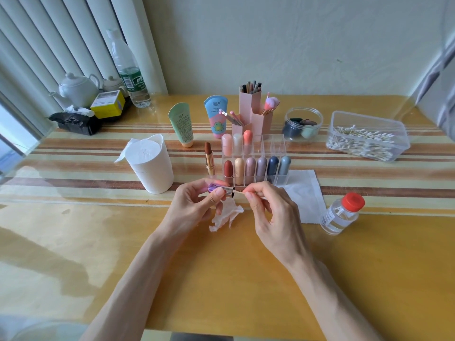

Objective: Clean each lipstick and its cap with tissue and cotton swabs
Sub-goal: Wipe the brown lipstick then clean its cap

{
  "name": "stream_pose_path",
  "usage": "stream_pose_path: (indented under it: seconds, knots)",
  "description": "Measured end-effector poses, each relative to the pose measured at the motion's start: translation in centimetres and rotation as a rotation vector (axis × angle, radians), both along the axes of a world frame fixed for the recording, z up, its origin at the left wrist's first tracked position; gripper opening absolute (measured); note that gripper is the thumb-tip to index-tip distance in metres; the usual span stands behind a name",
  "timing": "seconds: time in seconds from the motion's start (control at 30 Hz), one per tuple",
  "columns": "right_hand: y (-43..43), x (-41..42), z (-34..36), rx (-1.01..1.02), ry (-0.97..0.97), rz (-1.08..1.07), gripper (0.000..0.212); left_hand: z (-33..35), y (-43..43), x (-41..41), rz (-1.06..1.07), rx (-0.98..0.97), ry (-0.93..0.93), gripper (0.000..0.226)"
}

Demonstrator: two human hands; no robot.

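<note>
1. A pale, plain wall (270, 45) faces me, behind the worktop's far edge.
2. To my left hang white vertical blinds (37, 45).
3. At the far left a strip of window (7, 143) shows bright daylight.
4. My worktop (221, 279) is yellow-orange under a glossy clear sheet, with soft glare on its left side.
5. A band of brown and cream stripes (73, 153) runs across it, side to side.
6. At the right edge is something grey (445, 94), too blurred to tell.

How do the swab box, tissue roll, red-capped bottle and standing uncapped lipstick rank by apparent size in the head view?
1. swab box, widest
2. tissue roll, taller but narrower; close call
3. red-capped bottle, nearer the camera, so perhaps flattered
4. uncapped lipstick, clearly smallest
</note>
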State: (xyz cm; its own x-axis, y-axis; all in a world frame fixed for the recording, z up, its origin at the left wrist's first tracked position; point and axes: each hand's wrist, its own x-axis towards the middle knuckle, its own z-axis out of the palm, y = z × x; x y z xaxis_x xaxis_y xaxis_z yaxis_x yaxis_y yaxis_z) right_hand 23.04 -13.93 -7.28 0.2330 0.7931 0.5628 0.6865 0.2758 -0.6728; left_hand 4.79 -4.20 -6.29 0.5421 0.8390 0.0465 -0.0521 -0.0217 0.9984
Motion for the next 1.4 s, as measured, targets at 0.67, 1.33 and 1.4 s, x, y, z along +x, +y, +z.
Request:
stream_pose_path:
  seconds: [0.67,1.33,1.4]
  knots:
    - [0.0,0.1,0.0,-0.026,0.025,0.032,0.013,-0.1,-0.1,-0.2,-0.003,0.006,-0.019,0.017]
    - [-0.9,3.1,0.7,-0.303,-0.151,-0.322,0.009,-0.2,0.0,0.3,0.016,0.148,0.029,0.037]
    - [-1.5,3.0,0.0,-0.363,-0.231,-0.443,0.013,-0.3,0.0,0.2,-0.006,0.169,0.025,0.035]
